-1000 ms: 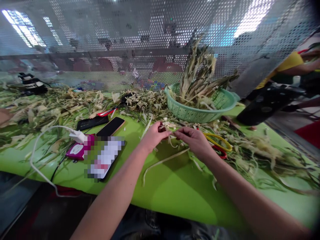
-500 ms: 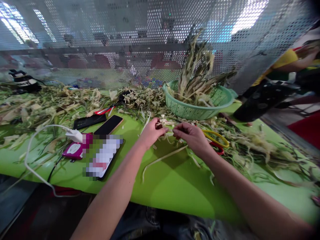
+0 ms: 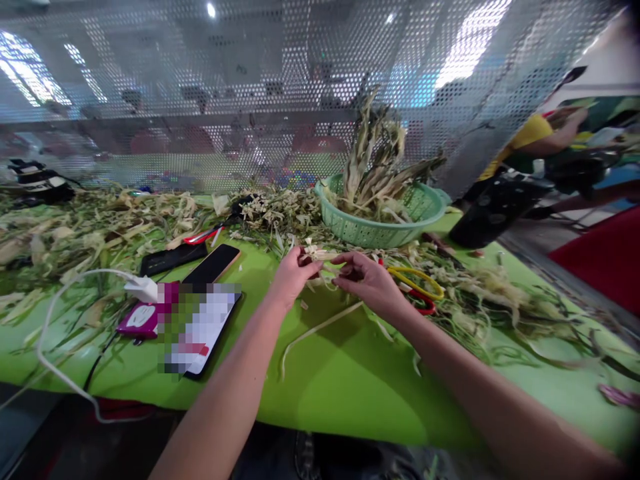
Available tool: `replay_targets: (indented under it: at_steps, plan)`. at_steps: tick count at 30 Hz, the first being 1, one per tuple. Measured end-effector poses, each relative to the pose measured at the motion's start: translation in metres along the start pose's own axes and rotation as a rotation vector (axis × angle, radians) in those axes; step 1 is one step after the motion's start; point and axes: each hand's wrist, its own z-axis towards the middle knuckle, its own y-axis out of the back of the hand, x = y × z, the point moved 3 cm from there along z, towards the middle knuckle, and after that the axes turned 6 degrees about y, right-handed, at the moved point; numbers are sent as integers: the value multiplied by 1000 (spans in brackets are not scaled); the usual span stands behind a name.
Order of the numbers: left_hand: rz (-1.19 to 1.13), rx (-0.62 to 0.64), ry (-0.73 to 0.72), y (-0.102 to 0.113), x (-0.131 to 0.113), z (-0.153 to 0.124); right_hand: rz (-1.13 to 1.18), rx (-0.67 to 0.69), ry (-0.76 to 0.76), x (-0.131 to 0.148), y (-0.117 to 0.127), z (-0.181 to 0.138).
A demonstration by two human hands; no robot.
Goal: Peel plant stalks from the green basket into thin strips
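Head view: the left hand (image 3: pixel 289 279), thumb and fingers closed, pinches a small, cream-coloured cluster of dried plant strips (image 3: pixel 313 252) above the smooth, bright-green tabletop (image 3: pixel 320 400). The right hand (image 3: pixel 364 283) lies just beside it, fingertips drawn near one another; whether they clamp a strip cannot be told. Beyond both stands a round, pale-green, perforated plastic basket (image 3: pixel 373 235) bearing long, dried, tan-and-green leaves (image 3: pixel 367 167).
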Motion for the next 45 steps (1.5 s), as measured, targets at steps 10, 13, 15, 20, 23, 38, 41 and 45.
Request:
replay_targets:
  at_steps: [10,13,15,20,23,38,41,45]
  plan:
    - [58,-11,-23,0,0,2,-127,-35,26,-2,8,2]
    - [83,16,-31,-1,1,2,-128,-53,33,-2,9,2]
    - [113,19,-51,-1,0,2,-140,-64,39,-1,10,3]
    - [188,-12,-63,-3,-6,-1,-145,-72,33,0,12,4]
    - [240,8,-94,-3,-6,-1,-171,-87,46,1,13,3]
    - [74,52,-22,1,3,2,102,-156,-45,-1,12,4]
    - [-34,27,0,2,5,3,268,-153,-118,1,8,4]
    - [-119,25,18,1,6,2,369,-56,-193,2,-3,0]
